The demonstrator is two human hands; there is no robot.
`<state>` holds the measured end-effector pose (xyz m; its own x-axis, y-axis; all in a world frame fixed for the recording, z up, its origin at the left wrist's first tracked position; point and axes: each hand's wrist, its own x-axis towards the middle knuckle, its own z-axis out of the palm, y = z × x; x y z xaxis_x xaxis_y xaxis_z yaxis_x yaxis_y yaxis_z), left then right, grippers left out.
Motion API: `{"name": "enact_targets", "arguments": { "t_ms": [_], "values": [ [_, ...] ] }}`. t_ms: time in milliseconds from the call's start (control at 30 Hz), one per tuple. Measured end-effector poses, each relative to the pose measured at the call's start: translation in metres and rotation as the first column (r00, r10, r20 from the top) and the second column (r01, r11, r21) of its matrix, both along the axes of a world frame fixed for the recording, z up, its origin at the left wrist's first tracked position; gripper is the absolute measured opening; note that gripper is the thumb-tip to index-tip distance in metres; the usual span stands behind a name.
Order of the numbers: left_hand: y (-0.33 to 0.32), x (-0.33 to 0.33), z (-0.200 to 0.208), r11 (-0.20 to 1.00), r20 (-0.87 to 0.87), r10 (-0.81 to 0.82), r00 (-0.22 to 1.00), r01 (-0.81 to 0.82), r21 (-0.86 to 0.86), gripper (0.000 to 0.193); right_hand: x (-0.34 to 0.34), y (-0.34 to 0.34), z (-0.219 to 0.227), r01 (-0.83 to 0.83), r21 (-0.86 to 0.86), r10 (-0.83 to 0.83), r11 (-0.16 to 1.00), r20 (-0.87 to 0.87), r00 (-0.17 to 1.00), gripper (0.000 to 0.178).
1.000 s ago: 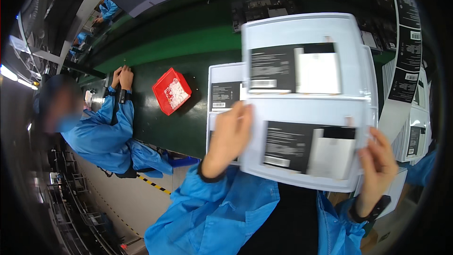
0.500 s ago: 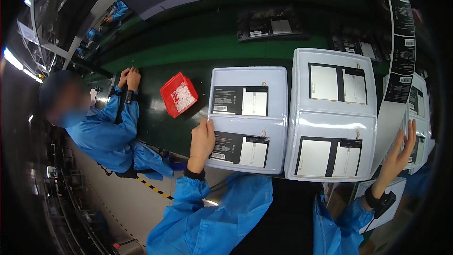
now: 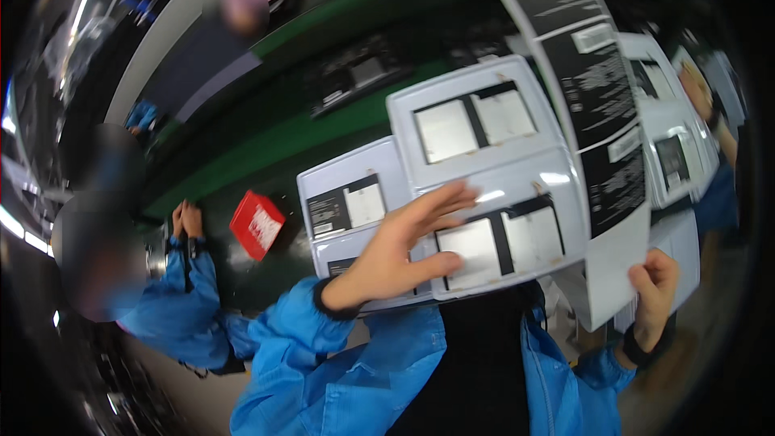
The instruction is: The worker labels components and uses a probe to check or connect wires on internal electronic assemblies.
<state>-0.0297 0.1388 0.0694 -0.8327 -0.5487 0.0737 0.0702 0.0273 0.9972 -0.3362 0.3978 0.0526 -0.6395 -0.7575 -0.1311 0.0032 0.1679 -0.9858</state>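
Steady the label strip (image 3: 607,173) by the pale end clamped in right-hand (image 3: 658,287) fingers, beside the tray (image 3: 525,165), and hold spread left-hand (image 3: 391,254) fingers clear of the batteries (image 3: 450,133).

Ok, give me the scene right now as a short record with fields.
left hand: open above silver-pack tray, contact unclear
right hand: pinching label strip near its lower end
label strip: printed black panels, pale lower end
silver-pack tray: white, one flat pack per compartment
second tray: left of it, partly hidden
red bin: left of both trays
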Motion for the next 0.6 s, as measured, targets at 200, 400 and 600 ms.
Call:
{"name": "enact_targets", "arguments": {
  "t_ms": [200,400,600],
  "values": [
    [0.013,-0.122,0.007,0.739,-0.287,-0.306,0.908,0.416,0.53,0.07,0.034,0.032,-0.041,-0.282,0.156,0.245,0.947,0.219,0.944,0.015],
    [0.031,-0.129,0.003,0.793,-0.094,-0.12,0.988,0.152,0.59,0.038,0.048,-0.039,0.007,0.255,-0.362,-0.392,0.897,-0.381,0.837,0.023],
    [0.034,-0.129,0.005,0.831,-0.116,-0.103,0.988,0.149,0.535,0.037,0.045,-0.077,0.022,0.018,-0.306,-0.198,0.952,-0.572,0.796,0.013]
  ]
}}
